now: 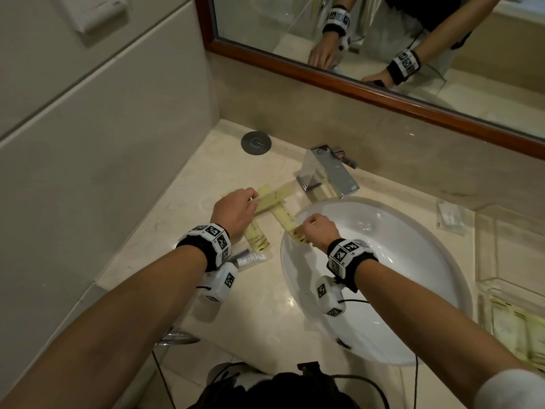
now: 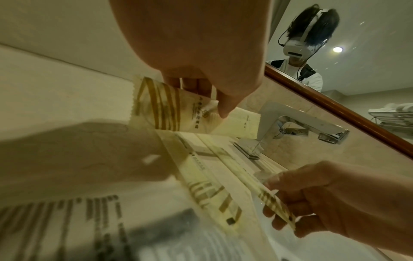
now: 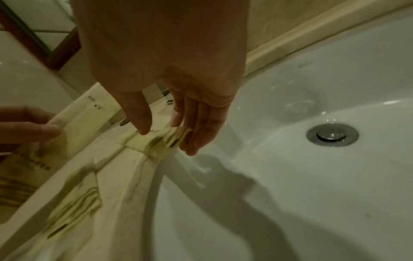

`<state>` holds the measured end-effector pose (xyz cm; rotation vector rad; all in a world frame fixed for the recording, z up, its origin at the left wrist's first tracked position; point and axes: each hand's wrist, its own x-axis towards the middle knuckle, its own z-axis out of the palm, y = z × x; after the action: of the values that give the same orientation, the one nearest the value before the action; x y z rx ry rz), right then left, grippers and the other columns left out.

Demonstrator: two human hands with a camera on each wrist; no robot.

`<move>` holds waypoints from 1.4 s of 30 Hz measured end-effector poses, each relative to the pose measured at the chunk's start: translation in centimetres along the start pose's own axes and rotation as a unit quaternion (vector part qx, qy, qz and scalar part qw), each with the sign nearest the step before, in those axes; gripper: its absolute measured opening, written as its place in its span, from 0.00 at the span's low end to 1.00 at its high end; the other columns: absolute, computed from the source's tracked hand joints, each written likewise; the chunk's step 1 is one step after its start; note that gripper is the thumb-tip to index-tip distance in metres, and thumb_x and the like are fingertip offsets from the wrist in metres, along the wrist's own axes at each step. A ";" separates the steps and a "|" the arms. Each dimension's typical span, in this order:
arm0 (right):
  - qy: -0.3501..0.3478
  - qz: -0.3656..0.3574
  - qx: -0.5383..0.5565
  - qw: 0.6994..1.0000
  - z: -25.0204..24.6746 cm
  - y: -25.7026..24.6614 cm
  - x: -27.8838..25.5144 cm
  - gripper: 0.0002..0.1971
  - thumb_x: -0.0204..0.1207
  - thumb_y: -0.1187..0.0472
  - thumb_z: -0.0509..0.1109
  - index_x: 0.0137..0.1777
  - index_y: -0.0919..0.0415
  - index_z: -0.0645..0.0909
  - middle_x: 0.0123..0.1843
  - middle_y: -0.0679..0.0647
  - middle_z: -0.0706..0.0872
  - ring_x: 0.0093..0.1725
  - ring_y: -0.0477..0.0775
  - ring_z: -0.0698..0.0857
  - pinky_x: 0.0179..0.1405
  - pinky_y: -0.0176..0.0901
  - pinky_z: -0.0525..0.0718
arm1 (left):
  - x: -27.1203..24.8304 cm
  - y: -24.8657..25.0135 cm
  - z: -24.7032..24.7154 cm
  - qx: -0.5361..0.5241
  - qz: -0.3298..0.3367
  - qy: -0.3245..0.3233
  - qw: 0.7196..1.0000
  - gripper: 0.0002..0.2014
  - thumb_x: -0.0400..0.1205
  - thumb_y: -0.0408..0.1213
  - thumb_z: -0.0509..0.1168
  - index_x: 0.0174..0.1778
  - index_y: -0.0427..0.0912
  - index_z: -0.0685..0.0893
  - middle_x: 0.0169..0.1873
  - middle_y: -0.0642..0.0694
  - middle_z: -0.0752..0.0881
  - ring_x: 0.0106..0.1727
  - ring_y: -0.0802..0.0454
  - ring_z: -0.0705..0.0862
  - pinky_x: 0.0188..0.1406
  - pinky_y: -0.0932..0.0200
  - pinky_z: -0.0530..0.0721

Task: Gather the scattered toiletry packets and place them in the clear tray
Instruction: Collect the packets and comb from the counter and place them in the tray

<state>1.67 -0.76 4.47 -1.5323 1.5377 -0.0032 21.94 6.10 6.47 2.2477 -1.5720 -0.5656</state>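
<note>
Several pale yellow toiletry packets lie crossed on the counter left of the sink. My left hand [image 1: 253, 200] pinches the end of one yellow packet [image 1: 275, 195], lifted off the counter in the left wrist view [image 2: 170, 109]. My right hand [image 1: 305, 228] pinches the near end of a long yellow packet [image 1: 283, 216] at the sink rim, thumb on top and fingers under it [image 3: 156, 141]. Another yellow packet [image 1: 257, 238] and a clear packet with dark print [image 1: 250, 257] lie beneath my left wrist. The clear tray [image 1: 483, 249] stands at the right with yellow packets [image 1: 516, 326] in its near part.
The white sink basin [image 1: 398, 261] lies between my hands and the tray. The chrome faucet [image 1: 330, 172] stands just behind the packets. A clear packet [image 1: 451, 215] lies on the counter by the tray. A round metal cap [image 1: 256, 142] sits near the wall corner.
</note>
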 end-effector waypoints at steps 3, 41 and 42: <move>0.000 -0.008 0.063 0.998 1.0 -0.5 0.2 0.12 0.71 0.56 0.76 0.51 0.55 0.78 0.52 0.57 0.87 0.47 0.56 0.88 0.54 0.53 0.88 | 0.1 0.1 0.1 -0.004 -0.002 -0.003 1.000 0.12 0.86 0.44 0.56 0.59 0.46 0.82 0.54 0.46 0.85 0.54 0.45 0.82 0.50 0.51 0.78; 0.132 -0.011 -0.023 0.991 -12.2 13.8 -10.3 0.10 0.79 0.62 0.64 0.52 0.58 0.88 0.46 0.57 0.88 0.48 0.60 0.84 0.42 0.42 0.78 | -6.5 16.7 6.9 -0.013 0.148 -0.063 0.987 0.08 0.85 0.43 0.60 0.50 0.46 0.83 0.39 0.51 0.83 0.43 0.47 0.81 0.39 0.54 0.74; 0.134 -0.012 -0.025 0.991 -12.8 14.4 -10.7 0.10 0.78 0.63 0.64 0.52 0.58 0.88 0.45 0.57 0.88 0.47 0.60 0.85 0.42 0.43 0.79 | -6.7 17.4 7.3 -0.018 0.152 -0.065 0.986 0.08 0.85 0.43 0.60 0.50 0.45 0.82 0.39 0.50 0.83 0.43 0.46 0.81 0.40 0.53 0.75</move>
<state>-19.39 3.39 9.50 -1.6414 1.7397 -0.1926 2.14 6.32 9.56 1.9268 -1.9064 -0.6568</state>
